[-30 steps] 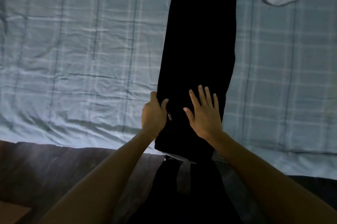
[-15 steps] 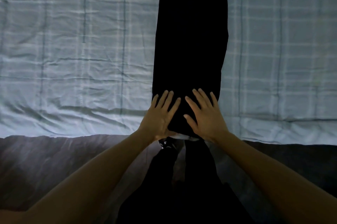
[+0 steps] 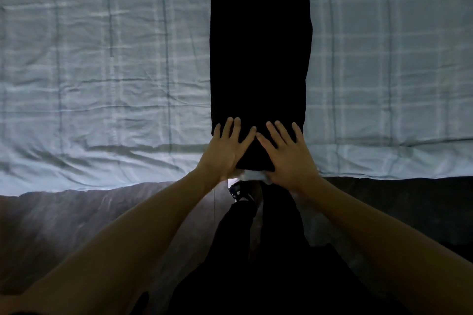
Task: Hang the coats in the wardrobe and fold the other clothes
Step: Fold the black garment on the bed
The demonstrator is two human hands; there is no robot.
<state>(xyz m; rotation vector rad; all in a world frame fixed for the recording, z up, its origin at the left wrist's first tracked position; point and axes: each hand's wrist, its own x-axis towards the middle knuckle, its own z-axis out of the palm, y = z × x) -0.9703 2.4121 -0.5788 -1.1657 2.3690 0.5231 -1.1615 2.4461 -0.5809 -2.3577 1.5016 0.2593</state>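
Head view: your left hand (image 3: 227, 147) and right hand (image 3: 288, 150) lie flat, fingers spread, gripping nothing, on the near end of the black garment (image 3: 258, 45), a long strip on the bed (image 3: 102, 71); crosswise folds remain.

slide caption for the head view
A person's left hand and right hand press flat on the near end of a black garment on a plaid bedsheet.

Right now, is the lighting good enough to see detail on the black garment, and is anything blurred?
Head view: dim, bluish light; the black garment is a flat dark shape, no folds or seams readable. Head view: wrinkles in the plaid bedsheet show clearly, and the left hand and right hand, fingers spread on the garment, look sharp.
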